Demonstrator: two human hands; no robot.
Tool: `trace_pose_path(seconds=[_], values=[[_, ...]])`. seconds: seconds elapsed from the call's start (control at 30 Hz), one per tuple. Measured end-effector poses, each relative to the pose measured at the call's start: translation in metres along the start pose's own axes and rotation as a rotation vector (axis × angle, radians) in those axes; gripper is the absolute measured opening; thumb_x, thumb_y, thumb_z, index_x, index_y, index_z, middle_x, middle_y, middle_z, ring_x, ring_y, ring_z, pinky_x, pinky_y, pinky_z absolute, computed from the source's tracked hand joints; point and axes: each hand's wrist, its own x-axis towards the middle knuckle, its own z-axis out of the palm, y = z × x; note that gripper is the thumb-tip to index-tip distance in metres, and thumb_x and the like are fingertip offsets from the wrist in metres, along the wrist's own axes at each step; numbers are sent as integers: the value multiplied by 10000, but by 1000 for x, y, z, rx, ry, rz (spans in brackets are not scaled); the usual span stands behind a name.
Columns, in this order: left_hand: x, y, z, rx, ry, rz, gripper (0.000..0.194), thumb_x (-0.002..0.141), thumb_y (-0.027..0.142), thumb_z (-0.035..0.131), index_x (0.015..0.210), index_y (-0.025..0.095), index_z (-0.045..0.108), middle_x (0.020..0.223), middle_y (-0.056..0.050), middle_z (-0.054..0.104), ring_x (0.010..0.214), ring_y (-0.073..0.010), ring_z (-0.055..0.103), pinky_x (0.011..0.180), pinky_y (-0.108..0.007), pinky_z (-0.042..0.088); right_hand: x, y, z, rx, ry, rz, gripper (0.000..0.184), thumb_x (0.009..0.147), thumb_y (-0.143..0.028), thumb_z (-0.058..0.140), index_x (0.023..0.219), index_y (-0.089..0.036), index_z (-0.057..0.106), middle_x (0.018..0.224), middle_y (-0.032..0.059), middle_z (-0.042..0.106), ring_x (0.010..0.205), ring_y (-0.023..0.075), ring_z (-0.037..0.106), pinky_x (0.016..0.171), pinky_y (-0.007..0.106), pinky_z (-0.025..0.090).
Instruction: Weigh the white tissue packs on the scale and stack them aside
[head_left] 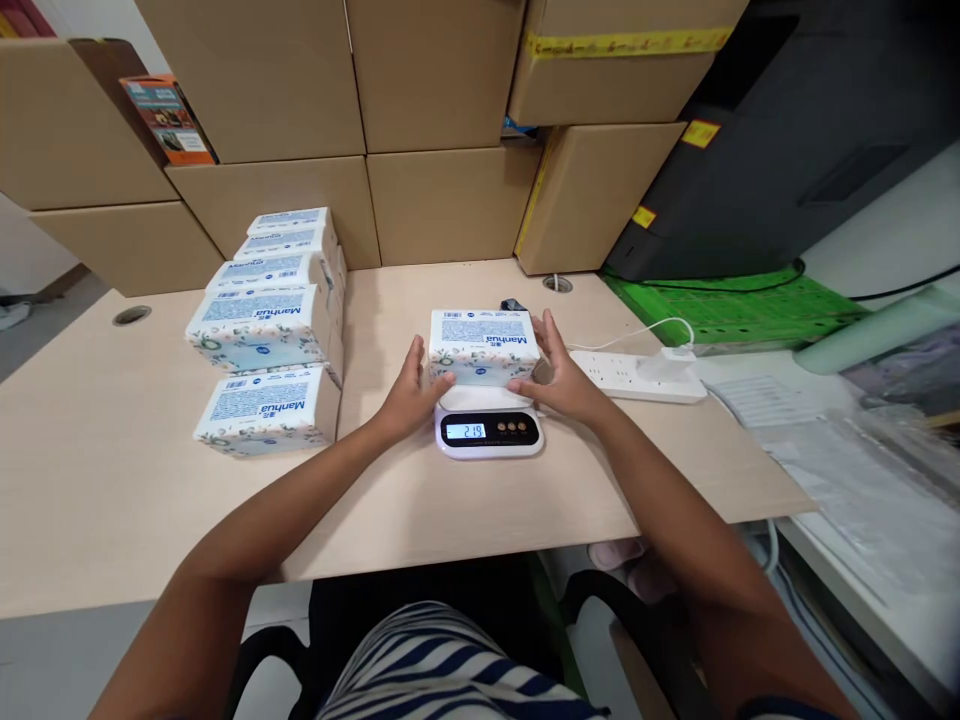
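A white tissue pack labelled Manhua rests on a small white kitchen scale whose lit display reads 219. My left hand presses against the pack's left side, thumb on its front corner. At the pack's right side my right hand holds it, fingers lying along the end. Both hands grip the pack between them.
Several more tissue packs are stacked at the left of the wooden desk. Cardboard boxes line the back. A white power strip lies right of the scale, with a green mat and plastic sheets beyond.
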Motion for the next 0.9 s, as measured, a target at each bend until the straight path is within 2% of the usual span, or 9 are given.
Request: trace_pose_path(seconds=[0.03,0.1,0.2,0.27,0.37,0.57,0.8,0.9], values=[[-5,3,-1,10,31,-25,1214,899,733,732,1763,231,42,1891,-177,54,1766,-371,63,1440,-571,80,-1,0,-3,16,36,-24,1410,678,-615,989,1778,-424,128,1866,141,231,1712,418,276,1342,766,210],[-20,9,-4,7,56,-93,1220,907,788,683,1768,255,2,1897,-157,14,1769,-352,19,1443,-551,97,-1,-3,-5,69,142,-64,1239,739,-708,913,1749,-416,257,1834,145,320,1662,399,395,1331,726,297],[-52,16,-12,-36,23,-236,1159,936,830,607,1759,357,-58,1895,-142,79,1765,-344,81,1428,-598,169,-2,-15,1,133,389,-99,876,840,-764,795,1570,-338,563,1597,153,633,1410,344,672,1245,642,475],[-73,16,-18,-5,0,-210,1161,944,821,615,1751,379,-93,1892,-157,86,1763,-344,102,1420,-624,175,-5,-25,9,150,554,-97,671,908,-749,728,1378,-270,702,1316,129,784,1190,297,768,1159,592,555],[-90,16,-23,87,-14,-81,1118,973,788,610,1745,401,-100,1898,-147,10,1764,-351,98,1417,-635,177,-9,-35,16,150,703,-69,556,968,-720,655,1179,-217,761,997,71,812,972,247,787,1038,520,615],[-90,20,-24,43,21,-133,1045,977,847,521,1742,418,-48,1899,-118,-57,1748,-386,180,1404,-629,233,-10,-34,17,165,762,-25,501,980,-685,630,1084,-211,754,868,27,776,824,209,763,904,449,629],[-92,15,-25,38,42,-114,952,1002,806,528,1740,449,44,1896,-98,68,1718,-388,283,1382,-654,276,-6,-26,16,171,756,-23,528,976,-732,600,1042,-226,736,849,23,754,801,199,748,853,426,627],[-92,14,-25,29,41,-105,907,1007,807,512,1730,463,87,1893,-82,102,1727,-380,260,1388,-656,256,-5,-25,16,174,758,-20,537,976,-743,588,1041,-229,728,851,25,748,776,190,735,833,414,629]])
